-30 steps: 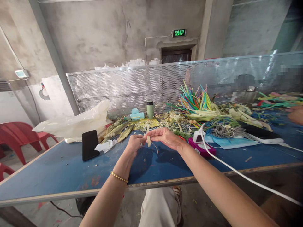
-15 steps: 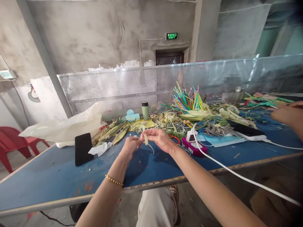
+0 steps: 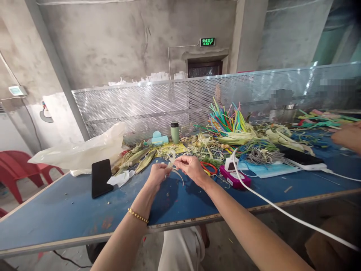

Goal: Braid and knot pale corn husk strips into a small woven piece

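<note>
Above the blue table (image 3: 124,214), both hands meet over a narrow pale strip (image 3: 171,161) that looks like corn husk. My left hand (image 3: 158,175) pinches its lower part, thumb against fingers. On the other side my right hand (image 3: 189,168) closes thumb and fingertips on the same piece. One thin tail of it curves down below the fingers, and a short end sticks up above them. The fingertips partly cover where the strip is held. Behind the hands lie scattered husk scraps (image 3: 204,145) and dry corn husks (image 3: 138,158).
Left of the hands are a black phone (image 3: 101,178), crumpled white paper (image 3: 120,178) and a plastic bag (image 3: 84,148). A green bottle (image 3: 175,133) stands behind. To the right are a magenta box (image 3: 234,178), a white cable (image 3: 270,201), coloured stems (image 3: 225,118) and another person's hand (image 3: 346,135).
The pale strip has turned between my fingers, and its broad part no longer hangs below them. The view has shifted slightly, moving the scene to the right.
</note>
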Demonstrator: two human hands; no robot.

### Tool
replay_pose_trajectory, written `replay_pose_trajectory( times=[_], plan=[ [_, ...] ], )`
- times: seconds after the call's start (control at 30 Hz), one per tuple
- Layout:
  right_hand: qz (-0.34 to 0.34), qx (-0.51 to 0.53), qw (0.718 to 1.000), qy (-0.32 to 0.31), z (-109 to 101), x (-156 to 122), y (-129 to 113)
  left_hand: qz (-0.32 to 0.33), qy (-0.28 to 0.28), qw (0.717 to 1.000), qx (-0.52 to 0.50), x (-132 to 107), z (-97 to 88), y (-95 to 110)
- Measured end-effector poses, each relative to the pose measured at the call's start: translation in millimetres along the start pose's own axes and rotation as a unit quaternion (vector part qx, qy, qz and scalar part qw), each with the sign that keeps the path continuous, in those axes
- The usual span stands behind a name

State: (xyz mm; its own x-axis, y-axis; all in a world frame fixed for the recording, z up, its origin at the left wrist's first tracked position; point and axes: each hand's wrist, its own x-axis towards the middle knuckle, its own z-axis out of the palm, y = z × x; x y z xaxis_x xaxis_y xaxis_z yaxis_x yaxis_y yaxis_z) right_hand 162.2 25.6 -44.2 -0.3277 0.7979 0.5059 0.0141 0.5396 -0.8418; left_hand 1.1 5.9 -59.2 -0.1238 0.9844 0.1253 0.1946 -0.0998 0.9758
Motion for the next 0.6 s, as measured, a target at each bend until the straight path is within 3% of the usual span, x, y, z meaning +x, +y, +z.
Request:
replay_pose_trajectory(
  times=[0.13,0.3,0.6],
  plan=[
    [-0.045,-0.134,0.989,0.030,2,5,13,0.009,-0.008,1.000,0.008,-1,0.3,1],
    [-0.023,-0.309,0.950,0.045,4,3,16,0.029,-0.009,0.999,0.025,-1,0.2,-1],
    [-0.050,-0.357,0.932,0.041,7,4,14,0.026,-0.002,0.999,0.033,2,1.0,-6]
  ],
)
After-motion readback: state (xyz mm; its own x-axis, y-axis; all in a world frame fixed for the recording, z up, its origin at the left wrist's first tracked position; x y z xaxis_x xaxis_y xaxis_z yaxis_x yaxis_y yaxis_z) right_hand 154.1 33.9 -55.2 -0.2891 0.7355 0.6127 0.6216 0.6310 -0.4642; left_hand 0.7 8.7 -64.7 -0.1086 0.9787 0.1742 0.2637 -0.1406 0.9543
